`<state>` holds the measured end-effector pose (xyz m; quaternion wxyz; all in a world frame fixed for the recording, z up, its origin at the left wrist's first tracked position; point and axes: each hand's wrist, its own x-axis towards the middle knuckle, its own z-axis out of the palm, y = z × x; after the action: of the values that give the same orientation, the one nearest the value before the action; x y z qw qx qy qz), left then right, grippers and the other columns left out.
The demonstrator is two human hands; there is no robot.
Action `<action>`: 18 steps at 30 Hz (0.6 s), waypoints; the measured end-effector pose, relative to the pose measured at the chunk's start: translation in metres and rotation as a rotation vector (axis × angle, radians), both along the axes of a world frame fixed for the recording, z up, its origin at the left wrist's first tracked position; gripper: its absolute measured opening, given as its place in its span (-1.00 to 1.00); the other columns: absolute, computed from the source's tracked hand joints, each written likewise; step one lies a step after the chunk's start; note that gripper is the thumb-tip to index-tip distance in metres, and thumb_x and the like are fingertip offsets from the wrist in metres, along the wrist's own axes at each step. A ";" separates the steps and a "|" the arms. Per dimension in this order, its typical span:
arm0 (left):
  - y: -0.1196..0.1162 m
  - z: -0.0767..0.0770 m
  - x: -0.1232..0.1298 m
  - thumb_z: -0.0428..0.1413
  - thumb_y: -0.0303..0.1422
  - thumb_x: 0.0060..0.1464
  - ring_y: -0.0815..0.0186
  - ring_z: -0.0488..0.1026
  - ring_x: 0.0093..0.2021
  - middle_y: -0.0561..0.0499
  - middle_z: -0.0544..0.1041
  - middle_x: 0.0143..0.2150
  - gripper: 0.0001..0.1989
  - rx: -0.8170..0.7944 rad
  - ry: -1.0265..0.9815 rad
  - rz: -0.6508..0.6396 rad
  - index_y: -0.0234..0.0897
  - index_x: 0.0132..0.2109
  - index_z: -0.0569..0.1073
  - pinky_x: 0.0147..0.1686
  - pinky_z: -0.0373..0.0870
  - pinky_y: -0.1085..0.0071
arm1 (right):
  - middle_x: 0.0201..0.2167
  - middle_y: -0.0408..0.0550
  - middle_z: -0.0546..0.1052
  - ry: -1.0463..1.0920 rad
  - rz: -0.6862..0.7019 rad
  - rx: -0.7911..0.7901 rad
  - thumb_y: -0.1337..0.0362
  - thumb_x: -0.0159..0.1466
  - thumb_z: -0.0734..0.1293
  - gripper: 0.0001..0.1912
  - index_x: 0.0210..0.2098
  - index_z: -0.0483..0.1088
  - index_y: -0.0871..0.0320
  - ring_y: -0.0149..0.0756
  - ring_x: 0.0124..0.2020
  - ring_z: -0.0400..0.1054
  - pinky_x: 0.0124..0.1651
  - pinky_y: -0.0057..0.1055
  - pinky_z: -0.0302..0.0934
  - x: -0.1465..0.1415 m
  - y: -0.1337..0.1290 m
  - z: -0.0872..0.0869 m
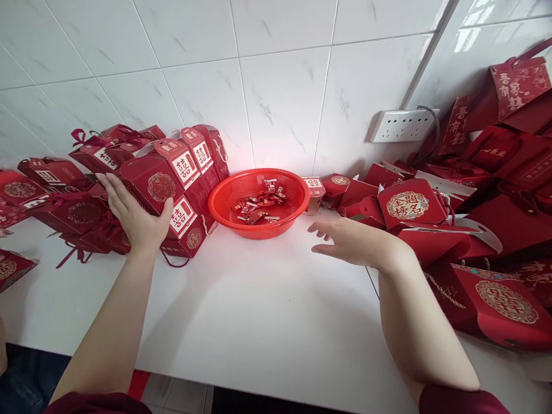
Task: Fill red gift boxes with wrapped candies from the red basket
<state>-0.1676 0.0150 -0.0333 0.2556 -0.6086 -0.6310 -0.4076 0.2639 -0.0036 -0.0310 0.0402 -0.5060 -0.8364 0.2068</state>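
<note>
My left hand [140, 221] lies with spread fingers against the front of a dark red gift box [150, 178] in the stack at the left. White labels with red characters mark several boxes of that stack. Over the white table [259, 310], my right hand [340, 238] hovers with its fingers apart and nothing in them. It is nearest to the small red boxes right of the basket. Between the hands, close to the wall, stands a red plastic basket [259, 231] with small red wrapped sweets [259, 208] at its bottom.
Red boxes, some with open flaps, are heaped at the right, among them one with a gold round emblem [407, 204]. A white power strip [404, 126] is on the tiled wall. Part of another person shows at the far left edge, near a red box [15, 269].
</note>
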 end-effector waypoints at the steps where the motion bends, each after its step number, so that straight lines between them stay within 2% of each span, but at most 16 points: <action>1: -0.001 -0.001 0.000 0.28 -0.19 0.06 -0.04 -0.37 0.48 -0.44 -0.41 0.47 0.16 -0.002 -0.001 -0.003 -0.59 0.42 -0.36 0.40 -0.26 0.01 | 0.10 0.06 0.50 0.000 0.000 0.000 0.10 0.30 0.27 -0.49 0.20 0.35 0.14 -0.09 -0.01 0.45 -0.01 -0.21 0.36 0.000 0.000 0.000; 4: -0.004 -0.002 0.000 0.36 -0.13 -0.07 -0.13 -0.37 0.47 -0.48 -0.43 0.46 0.27 0.012 -0.009 0.022 -0.55 0.43 -0.35 0.37 -0.23 -0.12 | 0.09 0.08 0.50 -0.001 0.004 0.001 0.10 0.30 0.27 -0.48 0.20 0.35 0.16 -0.08 -0.01 0.45 0.00 -0.21 0.35 0.001 -0.001 0.001; 7: -0.008 -0.001 -0.001 0.34 -0.04 -0.09 -0.24 -0.37 0.46 -0.53 -0.41 0.46 0.29 0.034 -0.011 0.065 -0.51 0.43 -0.33 0.30 -0.22 -0.29 | 0.08 0.10 0.51 0.000 0.000 0.011 0.09 0.31 0.27 -0.47 0.21 0.34 0.16 -0.07 -0.01 0.45 -0.01 -0.21 0.35 0.002 -0.001 0.001; 11: -0.013 0.002 0.004 0.28 0.03 -0.05 -0.27 -0.37 0.45 -0.52 -0.34 0.46 0.23 0.249 0.197 0.064 -0.58 0.43 -0.25 0.32 -0.34 -0.27 | 0.06 0.08 0.52 0.017 -0.006 0.018 0.07 0.31 0.28 -0.48 0.20 0.34 0.13 -0.07 -0.01 0.45 -0.03 -0.22 0.35 0.006 0.001 0.001; 13: -0.013 0.000 0.014 0.26 -0.02 -0.02 -0.28 -0.33 0.45 -0.43 -0.31 0.47 0.15 0.387 0.351 -0.022 -0.53 0.43 -0.19 0.32 -0.36 -0.27 | 0.04 0.07 0.53 0.035 -0.014 0.015 0.07 0.30 0.28 -0.50 0.18 0.35 0.12 -0.09 -0.02 0.46 -0.03 -0.23 0.35 0.010 0.002 0.003; 15: -0.011 -0.007 0.033 0.26 -0.13 0.00 -0.22 -0.23 0.45 -0.29 -0.25 0.49 0.02 0.456 0.460 -0.167 -0.40 0.44 -0.08 0.35 -0.26 -0.22 | 0.01 0.05 0.54 0.064 -0.031 0.023 0.09 0.30 0.28 -0.53 0.15 0.36 0.10 -0.11 -0.04 0.47 -0.03 -0.24 0.34 0.016 0.002 0.008; 16: -0.009 -0.013 0.046 0.25 -0.20 0.02 -0.17 -0.15 0.45 -0.21 -0.20 0.50 -0.05 0.451 0.499 -0.250 -0.32 0.43 -0.01 0.37 -0.17 -0.15 | -0.01 0.03 0.56 0.083 -0.045 0.043 0.10 0.31 0.28 -0.56 0.13 0.38 0.09 -0.13 -0.05 0.47 -0.03 -0.24 0.33 0.021 0.000 0.012; 18: -0.006 -0.028 0.073 0.23 -0.27 0.06 -0.03 0.07 0.41 -0.10 -0.05 0.49 -0.20 0.340 0.585 -0.403 -0.16 0.40 0.13 0.39 -0.04 0.01 | -0.06 -0.04 0.58 0.129 -0.113 0.135 0.11 0.32 0.26 -0.64 0.06 0.42 0.04 -0.16 -0.08 0.48 -0.03 -0.25 0.32 0.032 -0.003 0.020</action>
<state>-0.0942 0.0094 -0.0617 0.4367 -0.7596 -0.3228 -0.3579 0.2964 -0.0064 -0.0106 0.1395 -0.5343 -0.8141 0.1798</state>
